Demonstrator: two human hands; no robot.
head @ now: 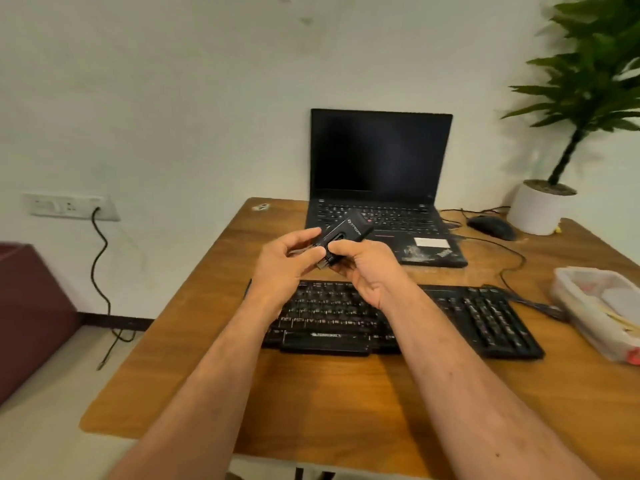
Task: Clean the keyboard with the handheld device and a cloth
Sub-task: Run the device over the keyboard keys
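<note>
Head view: both hands clamped on the handheld device [343, 235], left hand [287, 263] at its near end, right hand [363, 268] under it, above the keyboard [485, 317] on the bench [329, 393]. Cleaning looks unstarted; no cloth identifiable.

Keyboard [398, 317] at the centre of the desk [311, 393]. Laptop [381, 188] behind it at 12 o'clock, against the wall. Mouse [491, 226] at 1 o'clock, just right of the laptop; potted plant [540, 206] behind the mouse at the desk's far right corner. Tray [602, 310] at 3 o'clock, near the keyboard's right end. Both hands, left [284, 268] and right [367, 268], hold the handheld device [346, 233] above the keyboard's far edge. Wall socket [69, 206] at 10 o'clock, beyond the desk.
</note>
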